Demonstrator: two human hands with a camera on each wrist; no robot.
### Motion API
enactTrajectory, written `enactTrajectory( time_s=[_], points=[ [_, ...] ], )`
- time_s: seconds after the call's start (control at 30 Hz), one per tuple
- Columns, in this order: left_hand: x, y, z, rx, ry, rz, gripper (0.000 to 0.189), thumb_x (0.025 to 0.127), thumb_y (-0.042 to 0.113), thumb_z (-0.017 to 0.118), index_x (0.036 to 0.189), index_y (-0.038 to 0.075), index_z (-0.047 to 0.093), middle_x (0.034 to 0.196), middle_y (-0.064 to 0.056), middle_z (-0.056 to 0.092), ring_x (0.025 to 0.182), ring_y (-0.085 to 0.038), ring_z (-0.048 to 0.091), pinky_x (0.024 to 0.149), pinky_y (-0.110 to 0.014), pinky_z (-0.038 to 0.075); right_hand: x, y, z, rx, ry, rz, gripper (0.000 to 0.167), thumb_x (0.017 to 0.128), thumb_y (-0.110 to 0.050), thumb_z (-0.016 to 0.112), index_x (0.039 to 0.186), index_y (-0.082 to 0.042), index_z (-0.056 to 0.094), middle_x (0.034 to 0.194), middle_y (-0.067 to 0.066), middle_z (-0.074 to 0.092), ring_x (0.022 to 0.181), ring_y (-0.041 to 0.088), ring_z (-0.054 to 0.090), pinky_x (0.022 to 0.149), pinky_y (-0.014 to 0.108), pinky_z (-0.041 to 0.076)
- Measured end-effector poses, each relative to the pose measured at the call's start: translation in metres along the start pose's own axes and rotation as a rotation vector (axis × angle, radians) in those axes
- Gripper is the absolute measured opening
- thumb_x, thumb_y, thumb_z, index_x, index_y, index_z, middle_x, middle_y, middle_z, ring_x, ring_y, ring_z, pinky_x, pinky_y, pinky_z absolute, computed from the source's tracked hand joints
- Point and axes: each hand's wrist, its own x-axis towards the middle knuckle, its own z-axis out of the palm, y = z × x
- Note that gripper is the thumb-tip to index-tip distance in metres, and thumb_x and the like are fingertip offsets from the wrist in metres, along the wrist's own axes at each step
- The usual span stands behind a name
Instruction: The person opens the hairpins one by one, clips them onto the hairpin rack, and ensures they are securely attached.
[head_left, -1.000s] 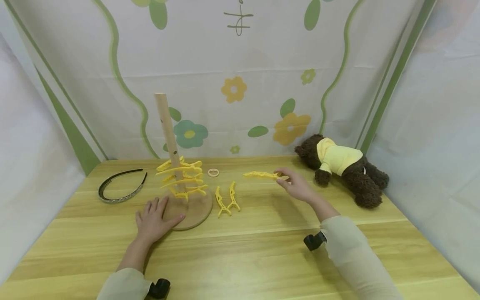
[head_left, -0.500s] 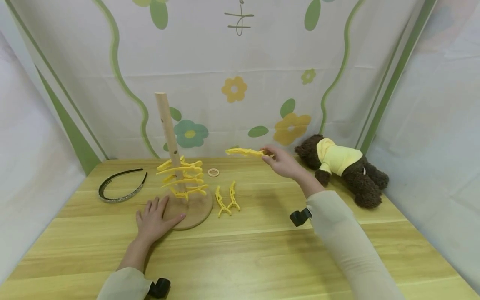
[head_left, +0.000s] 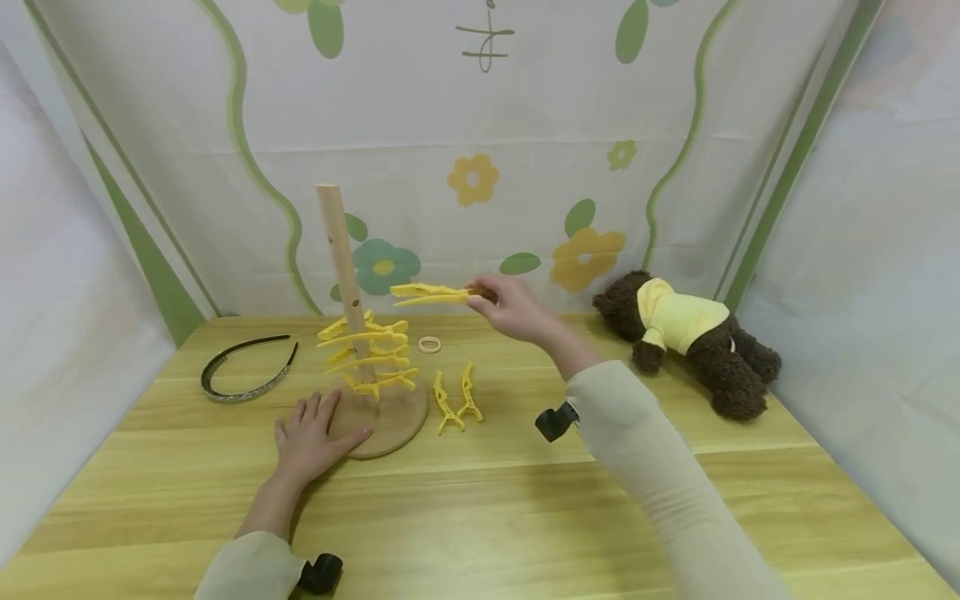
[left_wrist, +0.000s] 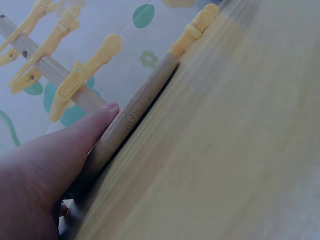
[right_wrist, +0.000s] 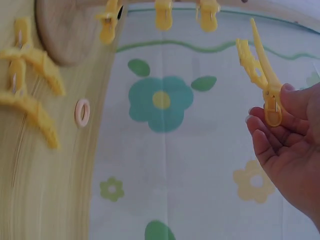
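Note:
A yellow hair clip (head_left: 431, 293) is pinched at its tail by my right hand (head_left: 513, 308), up in the air right of the wooden post (head_left: 339, 242). In the right wrist view this hair clip (right_wrist: 260, 70) has its two prongs spread apart. Several yellow hair clips (head_left: 367, 337) grip the lower part of the post. My left hand (head_left: 307, 442) lies with fingers spread on the round wooden base (head_left: 397, 421). In the left wrist view the left thumb (left_wrist: 95, 122) rests over the base's edge.
Two more yellow clips (head_left: 470, 392) lie on the table right of the base. A small pale ring (head_left: 430, 345) sits behind them. A dark headband (head_left: 240, 396) lies at the left. A brown teddy bear (head_left: 678, 321) in a yellow top lies at the back right.
My right hand has lifted the hair clip and carried it left towards the post. Its prongs, together before, now stand apart. The left hand has stayed on the base.

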Motion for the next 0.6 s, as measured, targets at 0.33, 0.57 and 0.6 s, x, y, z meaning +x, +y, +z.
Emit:
enactTrajectory(
  time_s=[0.33, 0.57, 0.6],
  points=[
    [0.0, 0.003, -0.002, -0.008, -0.012, -0.002, 0.089, 0.072, 0.063, 0.05, 0.135, 0.004, 0.026, 0.135, -0.029, 0.017, 0.121, -0.047, 0.008, 0.085, -0.065, -0.005, 0.026, -0.022, 0.03, 0.095, -0.011, -0.069, 0.018, 0.087, -0.011, 0.052, 0.1, 0.0, 0.057, 0.083, 0.005, 0.057, 0.072, 0.013, 0.052, 0.064, 0.022, 0.042],
    [-0.001, 0.002, -0.001, 0.003, -0.006, -0.003, 0.089, 0.072, 0.064, 0.05, 0.135, 0.004, 0.026, 0.134, -0.029, 0.018, 0.121, -0.047, 0.009, 0.085, -0.066, -0.004, 0.037, -0.035, 0.044, 0.099, -0.032, -0.065, 0.02, 0.087, -0.013, 0.052, 0.103, -0.001, 0.056, 0.084, 0.004, 0.056, 0.069, 0.012, 0.051, 0.061, 0.02, 0.042],
    [-0.001, 0.002, -0.001, 0.002, -0.004, -0.003, 0.089, 0.072, 0.064, 0.05, 0.135, 0.004, 0.026, 0.134, -0.029, 0.018, 0.121, -0.047, 0.009, 0.085, -0.066, -0.004, 0.038, -0.037, 0.045, 0.101, -0.037, -0.06, 0.02, 0.088, -0.013, 0.051, 0.103, -0.002, 0.056, 0.084, 0.003, 0.056, 0.069, 0.012, 0.051, 0.061, 0.02, 0.042]
  ],
)
